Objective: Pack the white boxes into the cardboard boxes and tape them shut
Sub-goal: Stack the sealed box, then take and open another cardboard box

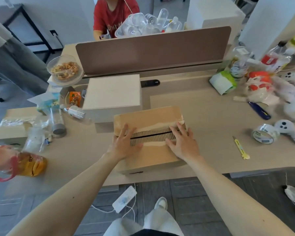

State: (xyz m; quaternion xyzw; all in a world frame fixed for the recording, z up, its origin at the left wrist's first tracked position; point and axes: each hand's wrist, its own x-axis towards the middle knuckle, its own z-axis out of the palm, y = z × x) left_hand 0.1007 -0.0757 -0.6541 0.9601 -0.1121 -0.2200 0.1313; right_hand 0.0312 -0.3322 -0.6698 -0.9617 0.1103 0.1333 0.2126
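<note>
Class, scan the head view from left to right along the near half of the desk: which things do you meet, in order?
Bagged bread → left hand → cardboard box → right hand → yellow box cutter → tape roll.

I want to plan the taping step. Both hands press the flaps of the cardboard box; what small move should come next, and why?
Probably keep the left hand on the flaps and reach the right hand to the tape roll on the right. The cardboard box is closed, but its centre seam looks untaped.
</note>
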